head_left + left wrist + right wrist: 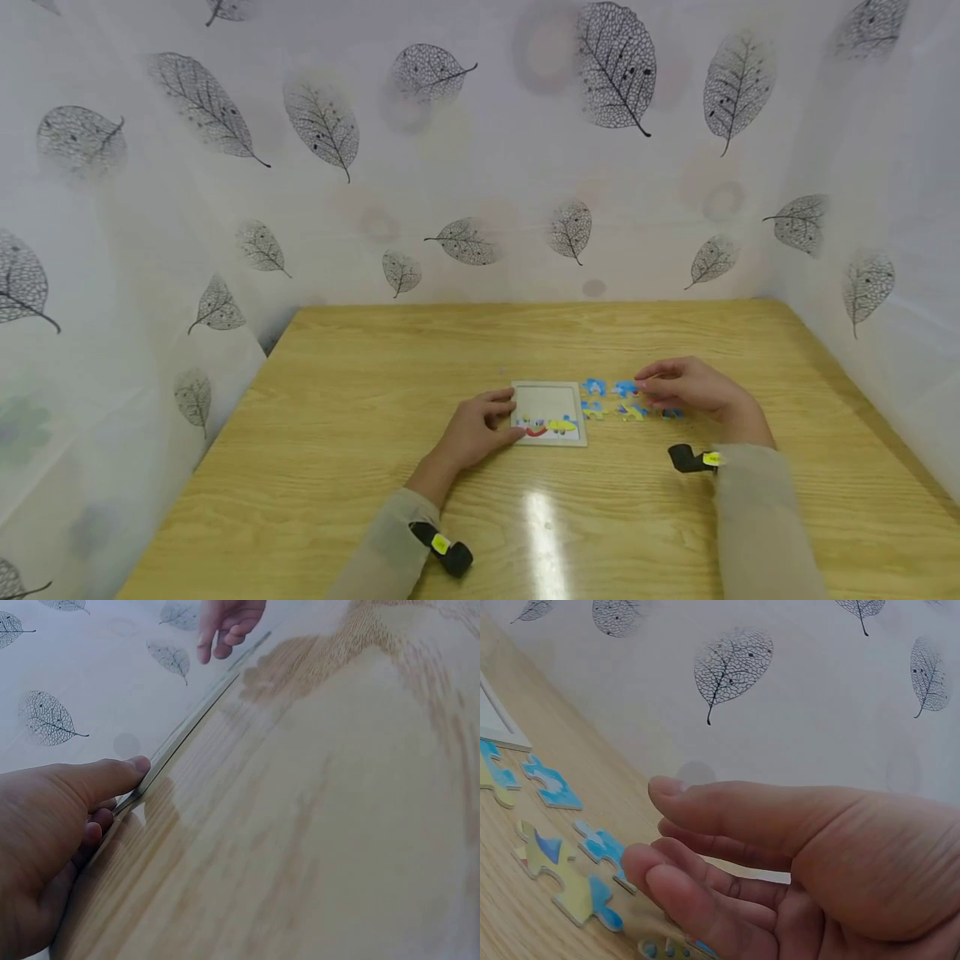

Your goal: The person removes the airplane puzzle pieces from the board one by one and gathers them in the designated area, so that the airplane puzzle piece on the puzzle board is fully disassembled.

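Observation:
A square puzzle tray (546,395) with a pale rim lies on the table; its lower part carries a fitted row of yellow, red and blue pieces. My left hand (474,429) holds its left side, the thumb at the near corner and the fingers by the far one. In the left wrist view the thumb of the left hand (67,799) lies on the tray's edge. To the right of the tray lie several loose jigsaw pieces (595,387), blue and yellow. Over them hovers my right hand (690,385), fingers loosely bent, nothing between thumb and fingertips. A blue-and-white jigsaw piece (553,784) lies near it.
The wooden table (360,375) meets a white leaf-print curtain (480,167) at the back and along both sides. Black wrist cameras (450,554) sit on both sleeves. Light glares off the tabletop nearer than the tray.

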### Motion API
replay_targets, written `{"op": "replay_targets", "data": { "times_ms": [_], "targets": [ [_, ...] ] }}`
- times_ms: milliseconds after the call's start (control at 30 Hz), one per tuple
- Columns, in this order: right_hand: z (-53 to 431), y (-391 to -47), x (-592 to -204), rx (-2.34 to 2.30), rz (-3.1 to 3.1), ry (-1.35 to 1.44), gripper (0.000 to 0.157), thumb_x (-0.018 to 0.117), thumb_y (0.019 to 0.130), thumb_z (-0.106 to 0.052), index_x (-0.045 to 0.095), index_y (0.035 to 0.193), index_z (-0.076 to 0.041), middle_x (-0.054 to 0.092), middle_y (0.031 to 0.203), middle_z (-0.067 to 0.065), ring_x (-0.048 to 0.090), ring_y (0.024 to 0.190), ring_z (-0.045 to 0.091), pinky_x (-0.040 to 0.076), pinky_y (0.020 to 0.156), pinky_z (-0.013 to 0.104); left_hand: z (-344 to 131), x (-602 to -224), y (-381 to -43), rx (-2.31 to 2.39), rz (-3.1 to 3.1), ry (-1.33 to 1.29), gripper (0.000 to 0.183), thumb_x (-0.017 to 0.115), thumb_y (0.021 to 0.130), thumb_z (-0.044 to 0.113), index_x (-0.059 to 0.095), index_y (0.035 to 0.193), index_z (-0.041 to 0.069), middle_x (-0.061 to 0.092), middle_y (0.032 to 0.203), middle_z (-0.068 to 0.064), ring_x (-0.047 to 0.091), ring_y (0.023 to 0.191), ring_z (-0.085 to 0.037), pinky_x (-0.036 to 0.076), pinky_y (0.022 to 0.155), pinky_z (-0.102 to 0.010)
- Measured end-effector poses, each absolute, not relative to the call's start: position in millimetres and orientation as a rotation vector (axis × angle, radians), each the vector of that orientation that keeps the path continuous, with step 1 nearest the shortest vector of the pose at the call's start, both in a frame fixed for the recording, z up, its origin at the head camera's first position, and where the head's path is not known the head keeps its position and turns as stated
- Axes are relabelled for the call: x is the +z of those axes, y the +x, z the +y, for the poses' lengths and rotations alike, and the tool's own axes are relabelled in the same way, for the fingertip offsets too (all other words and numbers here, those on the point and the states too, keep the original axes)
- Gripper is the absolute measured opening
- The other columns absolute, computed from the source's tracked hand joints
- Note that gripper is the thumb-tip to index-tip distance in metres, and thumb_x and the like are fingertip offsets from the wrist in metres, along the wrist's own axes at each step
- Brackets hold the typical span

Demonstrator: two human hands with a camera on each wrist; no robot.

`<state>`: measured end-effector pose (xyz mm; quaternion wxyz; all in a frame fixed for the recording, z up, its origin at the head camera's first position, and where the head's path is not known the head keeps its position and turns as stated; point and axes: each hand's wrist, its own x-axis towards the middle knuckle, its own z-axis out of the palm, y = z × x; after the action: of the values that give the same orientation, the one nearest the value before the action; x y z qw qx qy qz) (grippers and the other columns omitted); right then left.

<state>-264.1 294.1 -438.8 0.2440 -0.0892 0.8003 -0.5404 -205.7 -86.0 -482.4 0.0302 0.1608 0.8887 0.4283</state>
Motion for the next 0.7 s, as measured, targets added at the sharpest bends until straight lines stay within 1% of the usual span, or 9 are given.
{"op": "replay_targets", "data": {
  "times_ms": [233, 367, 467, 600, 700],
  "targets": [
    [277.1, -267.8, -438.8, -1.457, 2.181, -0.278, 0.051, 0.066, 0.097, -0.022, 0.052, 0.132, 0.013, 0.068, 0.112, 0.015, 0.071, 0.092, 0.014, 0.058, 0.081, 0.029, -86.1, -481.8, -205.2, 1.333, 2.724, 0.502, 0.049, 0.081, 0.085, 0.031, 0.068, 0.127, 0.009, 0.057, 0.145, 0.003, 0.050, 0.081, -0.008, 0.043, 0.070, -0.019],
    [267.0, -269.1, -437.9, -1.456, 2.179, -0.286, 0.052, 0.065, 0.098, -0.023, 0.052, 0.133, 0.012, 0.066, 0.118, 0.017, 0.070, 0.095, 0.013, 0.058, 0.083, 0.028, -86.0, -482.0, -205.1, 1.331, 2.726, 0.502, 0.049, 0.081, 0.085, 0.031, 0.068, 0.127, 0.010, 0.057, 0.145, 0.003, 0.050, 0.081, -0.008, 0.043, 0.071, -0.019],
    [259.0, -269.2, -437.4, -1.462, 2.183, -0.308, 0.052, 0.065, 0.098, -0.023, 0.051, 0.134, 0.012, 0.064, 0.121, 0.020, 0.070, 0.096, 0.014, 0.058, 0.084, 0.029, -85.9, -481.2, -204.8, 1.328, 2.722, 0.498, 0.049, 0.080, 0.085, 0.030, 0.068, 0.128, 0.009, 0.057, 0.146, 0.003, 0.050, 0.081, -0.007, 0.043, 0.070, -0.019],
    [247.0, -268.8, -436.8, -1.516, 2.158, -0.340, 0.051, 0.065, 0.098, -0.021, 0.051, 0.134, 0.013, 0.062, 0.122, 0.026, 0.071, 0.095, 0.018, 0.058, 0.084, 0.031, -86.2, -479.1, -204.4, 1.327, 2.716, 0.497, 0.049, 0.080, 0.086, 0.030, 0.068, 0.128, 0.008, 0.057, 0.146, 0.002, 0.051, 0.082, -0.008, 0.043, 0.071, -0.019],
    [238.6, -269.2, -436.3, -1.540, 2.132, -0.363, 0.049, 0.065, 0.098, -0.020, 0.052, 0.133, 0.013, 0.062, 0.122, 0.029, 0.071, 0.095, 0.020, 0.058, 0.085, 0.033, -86.7, -477.7, -204.5, 1.330, 2.712, 0.492, 0.049, 0.080, 0.086, 0.029, 0.068, 0.128, 0.008, 0.056, 0.146, 0.002, 0.051, 0.082, -0.008, 0.044, 0.071, -0.019]
  ]
}}
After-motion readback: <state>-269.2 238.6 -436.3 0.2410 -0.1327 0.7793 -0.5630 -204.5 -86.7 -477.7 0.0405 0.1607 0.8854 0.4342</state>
